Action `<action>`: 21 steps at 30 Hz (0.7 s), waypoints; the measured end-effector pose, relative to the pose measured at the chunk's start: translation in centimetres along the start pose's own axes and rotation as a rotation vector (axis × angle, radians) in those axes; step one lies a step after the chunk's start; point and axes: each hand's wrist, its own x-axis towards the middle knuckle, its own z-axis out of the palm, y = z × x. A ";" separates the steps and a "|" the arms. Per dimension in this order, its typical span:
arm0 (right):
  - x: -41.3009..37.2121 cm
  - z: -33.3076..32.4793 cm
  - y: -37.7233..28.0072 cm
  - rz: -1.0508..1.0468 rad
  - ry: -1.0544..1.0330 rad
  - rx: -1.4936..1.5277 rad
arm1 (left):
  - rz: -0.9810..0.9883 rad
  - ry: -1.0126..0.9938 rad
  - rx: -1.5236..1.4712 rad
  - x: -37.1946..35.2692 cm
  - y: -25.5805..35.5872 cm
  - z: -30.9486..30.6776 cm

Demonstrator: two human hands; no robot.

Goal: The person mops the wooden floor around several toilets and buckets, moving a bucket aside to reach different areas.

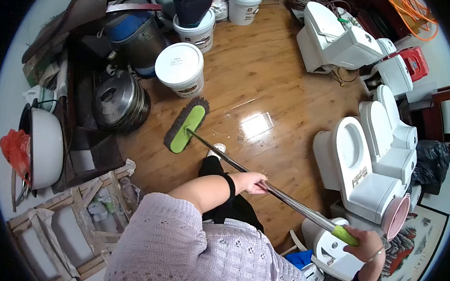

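Note:
A long broom [303, 209] slants across the view, with a metal pole, a green head and dark grey bristles. My left hand [253, 183] is closed around the middle of the pole. At the pole's upper end, my right hand [366, 245] wraps around the green grip. The broom head [187, 128] lies on the wooden floor [255, 55], just below a lidded white bucket [180, 67]. Small bits of debris are scattered on the floor near the pole.
Several white toilets [354, 152] line the right side, one with a pink basin [396, 215] at its tank. On the left are a large metal pot [117, 99], a white basin [46, 149] and a wooden frame [85, 225]. More white buckets [243, 8] stand at the back.

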 end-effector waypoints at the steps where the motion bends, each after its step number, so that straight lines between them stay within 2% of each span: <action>1: -0.5 -1.2 0.3 0.047 0.005 0.044 | -0.007 -0.025 0.020 0.4 -0.4 1.2; 3: -0.8 -3.3 0.2 0.080 0.033 0.145 | 0.024 -0.036 -0.061 -0.4 -0.8 3.4; 7: 1.7 -5.1 -2.1 0.004 0.071 0.081 | 0.106 -0.035 -0.159 -1.6 0.8 2.2; 12: 5.7 -6.2 -7.8 -0.165 0.157 0.007 | 0.228 -0.019 -0.207 -5.1 4.5 -3.3; 15: 7.8 -6.7 -11.6 -0.175 0.123 -0.108 | 0.274 0.023 -0.227 -7.2 6.5 -6.7; 21: 10.6 -1.2 -13.4 -0.288 0.127 -0.088 | 0.316 0.208 -0.166 -7.5 7.6 -13.7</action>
